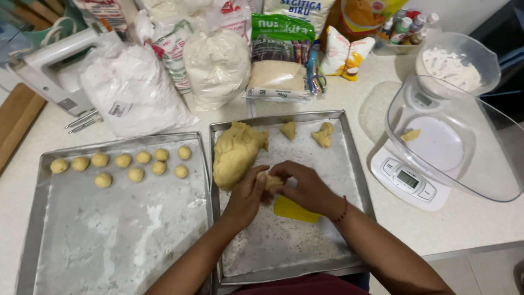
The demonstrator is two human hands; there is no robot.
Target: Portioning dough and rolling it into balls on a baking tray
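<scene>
- Both hands met over the middle of the right-hand tray: the left hand and right hand were curled partly closed around a small piece of dough, pinched between their fingertips.
- That piece looked soft, light and easily dented; a loose hold with the fingertips or cupped palms would suit it, as squeezing would likely deform it.
- The large dough lump lay just left of the hands, seemingly heavy and pliable.
- A yellow scraper lay under the right wrist.
- Rolled dough balls sat at the far end of the left tray.
- A kitchen scale with a clear bowl stood on the tabletop to the right.
</scene>
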